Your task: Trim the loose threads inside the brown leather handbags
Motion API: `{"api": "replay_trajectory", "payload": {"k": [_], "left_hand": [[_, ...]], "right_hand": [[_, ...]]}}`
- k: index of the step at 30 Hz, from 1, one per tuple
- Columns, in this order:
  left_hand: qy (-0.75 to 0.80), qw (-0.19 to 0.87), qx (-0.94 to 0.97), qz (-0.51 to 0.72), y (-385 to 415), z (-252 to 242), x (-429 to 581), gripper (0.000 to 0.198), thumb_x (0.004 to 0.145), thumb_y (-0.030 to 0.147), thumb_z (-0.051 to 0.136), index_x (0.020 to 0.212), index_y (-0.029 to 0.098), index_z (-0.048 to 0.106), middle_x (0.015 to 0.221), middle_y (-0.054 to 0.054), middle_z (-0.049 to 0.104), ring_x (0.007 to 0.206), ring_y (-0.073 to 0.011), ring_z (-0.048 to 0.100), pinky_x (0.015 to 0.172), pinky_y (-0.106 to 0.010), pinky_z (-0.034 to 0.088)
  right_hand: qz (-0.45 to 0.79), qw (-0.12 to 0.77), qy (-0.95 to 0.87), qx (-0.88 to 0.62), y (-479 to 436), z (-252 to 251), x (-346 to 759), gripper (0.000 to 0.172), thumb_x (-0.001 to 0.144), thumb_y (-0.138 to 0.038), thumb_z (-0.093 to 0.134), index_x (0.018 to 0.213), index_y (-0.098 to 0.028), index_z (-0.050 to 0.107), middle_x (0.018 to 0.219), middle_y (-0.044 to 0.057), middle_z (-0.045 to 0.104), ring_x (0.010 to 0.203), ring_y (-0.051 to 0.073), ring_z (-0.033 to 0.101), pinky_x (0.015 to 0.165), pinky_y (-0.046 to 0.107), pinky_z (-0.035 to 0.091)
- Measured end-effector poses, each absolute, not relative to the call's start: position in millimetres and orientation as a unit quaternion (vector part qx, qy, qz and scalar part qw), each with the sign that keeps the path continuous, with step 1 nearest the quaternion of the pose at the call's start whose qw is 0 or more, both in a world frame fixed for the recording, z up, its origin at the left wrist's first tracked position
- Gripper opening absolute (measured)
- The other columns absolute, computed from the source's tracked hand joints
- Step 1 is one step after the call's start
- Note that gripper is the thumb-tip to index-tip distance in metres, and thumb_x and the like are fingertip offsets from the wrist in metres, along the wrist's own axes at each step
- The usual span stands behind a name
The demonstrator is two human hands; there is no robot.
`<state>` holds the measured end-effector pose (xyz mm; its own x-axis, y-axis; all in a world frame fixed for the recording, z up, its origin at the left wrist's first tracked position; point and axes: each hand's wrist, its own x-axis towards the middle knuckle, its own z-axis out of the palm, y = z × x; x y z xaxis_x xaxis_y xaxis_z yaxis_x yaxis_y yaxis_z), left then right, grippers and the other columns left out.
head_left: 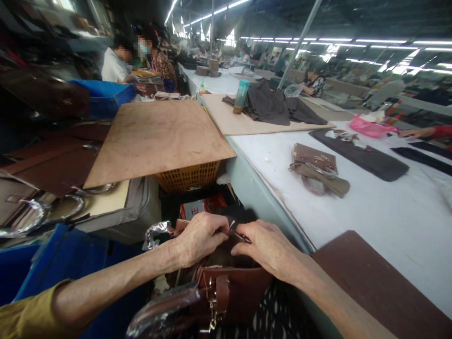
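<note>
A brown leather handbag (235, 289) sits low in front of my body, its mouth facing up and dark fabric showing inside. Its plastic-wrapped handle (165, 308) hangs over the near side, beside gold-coloured metal fittings. The fingers of my left hand (203, 238) are curled closed on the dark material at the bag's opening. Opposite it, my right hand (268, 245) pinches the same dark material between thumb and fingers, close to a small shiny edge I cannot identify. The fingertips nearly meet, and a tiny whitish bit shows between them.
A wooden board (162, 136) lies over a yellow basket (190, 176). The white table (268, 157) at right carries a small brown bag (314, 162) and a brown panel (374, 273). Blue bins (67, 263) stand at left. Co-workers are farther back; another person's hand (411, 133) reaches in at right.
</note>
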<state>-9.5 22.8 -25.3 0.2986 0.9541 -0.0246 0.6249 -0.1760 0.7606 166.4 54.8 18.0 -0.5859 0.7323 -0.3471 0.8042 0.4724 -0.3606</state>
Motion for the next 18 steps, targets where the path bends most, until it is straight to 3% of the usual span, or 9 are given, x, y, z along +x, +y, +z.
{"api": "replay_trajectory", "payload": {"k": [18], "left_hand": [[0.550, 0.384, 0.695, 0.259, 21.9, -25.4, -10.9, 0.006, 0.068, 0.013, 0.050, 0.064, 0.016, 0.052, 0.059, 0.005, 0.050, 0.059, -0.0083, 0.042, 0.056, -0.019, 0.029]], "right_hand": [[-0.321, 0.016, 0.853, 0.410, 61.2, 12.8, 158.3, 0.013, 0.077, -0.028, 0.056, 0.070, -0.022, 0.065, 0.063, -0.003, 0.059, 0.062, 0.010, 0.050, 0.058, 0.021, 0.029]]}}
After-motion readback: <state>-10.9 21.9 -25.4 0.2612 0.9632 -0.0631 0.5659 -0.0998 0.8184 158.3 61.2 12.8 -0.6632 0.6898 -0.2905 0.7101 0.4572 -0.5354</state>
